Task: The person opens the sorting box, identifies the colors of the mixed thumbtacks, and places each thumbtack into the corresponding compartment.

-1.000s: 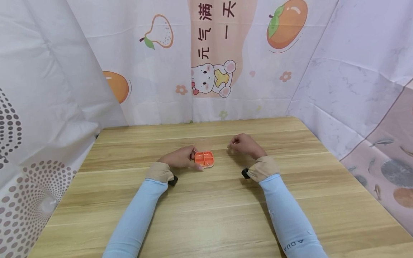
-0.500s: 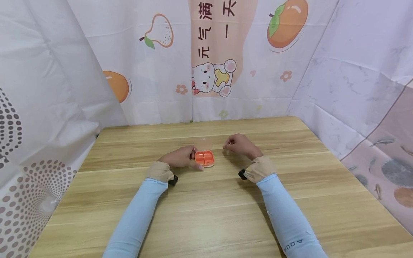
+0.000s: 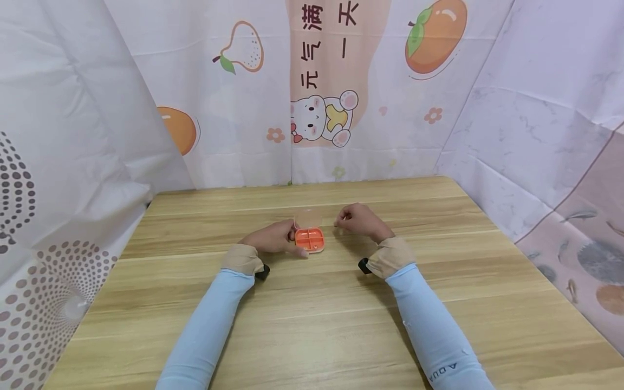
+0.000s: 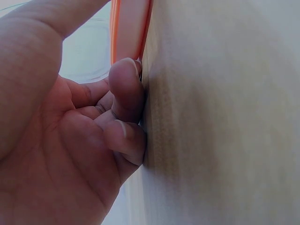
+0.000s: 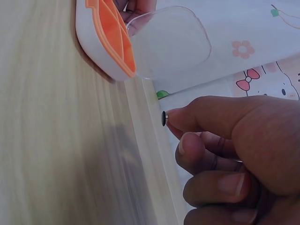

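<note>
A small white pill box with an orange divided tray (image 3: 309, 239) lies on the table, its clear lid (image 5: 174, 42) swung up at the back. My left hand (image 3: 275, 238) holds the box at its left side, thumb along the front edge and fingers bent behind. In the left wrist view those curled fingers (image 4: 126, 91) rest by the box wall and the tabletop. Right of the box, my right hand (image 3: 363, 220) hovers a little above the table. Thumb and forefinger pinch a tiny black disc with a short metal stem (image 5: 164, 118), resembling a stud earring; the other fingers are curled.
The wood-grain table (image 3: 312, 319) stretches around both hands. A printed curtain (image 3: 219, 124) hangs along its back edge, and pale sheets (image 3: 526, 124) hang at the sides. Each wrist wears a band with a black piece (image 3: 364, 265).
My right hand has moved a short way left, closer to the box, still pinching the stud. The left hand and the box have stayed in place.
</note>
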The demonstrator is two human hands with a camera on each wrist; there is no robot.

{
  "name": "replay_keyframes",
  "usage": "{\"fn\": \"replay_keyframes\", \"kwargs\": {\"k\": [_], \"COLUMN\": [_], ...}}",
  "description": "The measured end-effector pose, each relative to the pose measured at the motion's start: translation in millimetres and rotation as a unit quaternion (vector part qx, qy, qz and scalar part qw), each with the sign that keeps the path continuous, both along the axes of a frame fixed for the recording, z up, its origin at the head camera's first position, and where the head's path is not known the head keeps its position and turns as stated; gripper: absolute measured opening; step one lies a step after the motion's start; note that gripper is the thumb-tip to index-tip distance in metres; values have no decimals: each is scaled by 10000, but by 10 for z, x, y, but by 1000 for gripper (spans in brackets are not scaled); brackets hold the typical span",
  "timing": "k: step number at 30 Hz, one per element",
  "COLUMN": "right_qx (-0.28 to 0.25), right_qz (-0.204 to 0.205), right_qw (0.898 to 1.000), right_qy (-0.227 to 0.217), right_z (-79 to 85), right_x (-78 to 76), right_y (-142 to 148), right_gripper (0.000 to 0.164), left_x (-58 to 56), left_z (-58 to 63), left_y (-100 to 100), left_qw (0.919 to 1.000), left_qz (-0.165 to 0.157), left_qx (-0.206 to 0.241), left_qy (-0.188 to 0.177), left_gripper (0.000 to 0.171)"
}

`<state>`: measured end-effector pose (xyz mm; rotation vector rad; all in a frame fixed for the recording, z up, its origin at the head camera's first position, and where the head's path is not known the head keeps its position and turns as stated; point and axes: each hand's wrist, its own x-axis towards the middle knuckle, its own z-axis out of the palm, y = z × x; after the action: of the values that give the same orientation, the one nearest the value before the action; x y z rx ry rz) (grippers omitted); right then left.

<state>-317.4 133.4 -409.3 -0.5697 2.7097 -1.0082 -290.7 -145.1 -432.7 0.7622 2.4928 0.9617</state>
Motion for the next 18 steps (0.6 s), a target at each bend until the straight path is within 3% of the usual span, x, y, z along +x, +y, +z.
{"fn": "replay_keyframes", "kwargs": {"k": [18], "right_qx": [187], "right_qz": [404], "right_qw": [9985], "right_qy": [320], "right_z": [-32], "right_x": [48], "right_y": [-200], "right_gripper": [9], "left_x": [-19], "left_z": [-23], "left_y": [4], "left_qw": [10000], "left_qz": [-18], "left_qx": [-37], "left_qy": [31], "left_gripper": [63]}}
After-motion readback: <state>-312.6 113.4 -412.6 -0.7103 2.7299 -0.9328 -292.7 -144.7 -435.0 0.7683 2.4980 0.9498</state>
